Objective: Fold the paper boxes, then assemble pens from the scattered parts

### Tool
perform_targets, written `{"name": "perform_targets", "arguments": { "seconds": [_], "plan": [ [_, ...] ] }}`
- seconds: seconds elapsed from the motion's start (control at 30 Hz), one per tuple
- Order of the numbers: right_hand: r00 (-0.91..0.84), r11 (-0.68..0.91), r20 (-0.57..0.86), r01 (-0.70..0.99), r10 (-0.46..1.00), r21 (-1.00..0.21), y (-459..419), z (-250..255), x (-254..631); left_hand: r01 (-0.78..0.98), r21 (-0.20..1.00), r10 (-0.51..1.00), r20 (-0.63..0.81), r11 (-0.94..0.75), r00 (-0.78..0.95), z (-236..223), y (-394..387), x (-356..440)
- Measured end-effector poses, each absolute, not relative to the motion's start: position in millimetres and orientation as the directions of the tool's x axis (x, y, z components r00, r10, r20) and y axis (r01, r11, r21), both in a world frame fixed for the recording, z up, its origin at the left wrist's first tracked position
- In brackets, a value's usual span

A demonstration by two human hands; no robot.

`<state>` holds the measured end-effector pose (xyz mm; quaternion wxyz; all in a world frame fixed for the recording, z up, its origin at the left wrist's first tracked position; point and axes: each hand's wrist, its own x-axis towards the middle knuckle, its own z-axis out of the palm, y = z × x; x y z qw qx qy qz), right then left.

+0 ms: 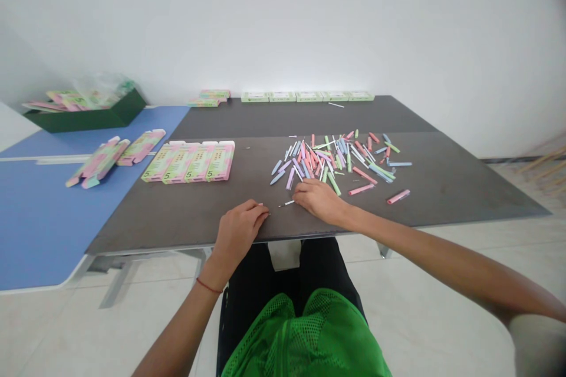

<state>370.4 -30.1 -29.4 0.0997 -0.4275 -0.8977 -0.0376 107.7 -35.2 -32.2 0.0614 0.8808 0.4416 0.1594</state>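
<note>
My left hand (239, 230) rests at the front of the dark grey table (177, 218), its fingers curled and near a thin white stick (286, 203). My right hand (318, 200) lies just past that stick, its fingertips at the front edge of a loose heap of pastel pen parts (331, 159). The heap mixes pink, blue, green and lilac barrels with thin white sticks. Whether either hand holds something small cannot be seen. A row of pink-and-green printed cardboard boxes (188, 162), each marked 5, lies left of the heap.
Several similar boxes (141, 147) lie on a blue table to the left. A row of closed pale green boxes (307, 96) lines the far table edge. A dark green tray (84, 116) with boxes and a plastic bag stands far left.
</note>
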Motion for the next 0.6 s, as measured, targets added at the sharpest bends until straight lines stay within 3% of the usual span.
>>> {"name": "perform_targets", "arguments": {
  "seconds": [0.13,0.23,0.43,0.53,0.6],
  "plan": [
    [-0.599,0.619,0.209,0.784,0.773,-0.041,-32.3,-27.7,370.5,0.763,0.220,0.794,0.205,-0.607,0.573,-31.0,-33.6,106.4],
    [-0.602,0.612,0.190,0.791,0.776,0.008,-33.5,-25.1,368.2,0.767,0.170,0.784,0.194,-0.619,0.590,-30.7,-32.2,109.1],
    [-0.633,0.614,0.183,0.774,0.752,0.154,-36.9,-18.8,361.6,0.761,-0.048,0.746,0.163,-0.647,0.645,-30.6,-38.4,121.6],
    [-0.622,0.611,0.192,0.783,0.759,0.116,-40.5,-16.6,361.7,0.760,-0.075,0.745,0.160,-0.645,0.648,-30.1,-41.4,124.0],
    [-0.615,0.622,0.207,0.782,0.761,0.040,-43.9,-16.4,363.7,0.757,-0.011,0.744,0.172,-0.654,0.645,-28.3,-42.0,122.6]
  ]
}}
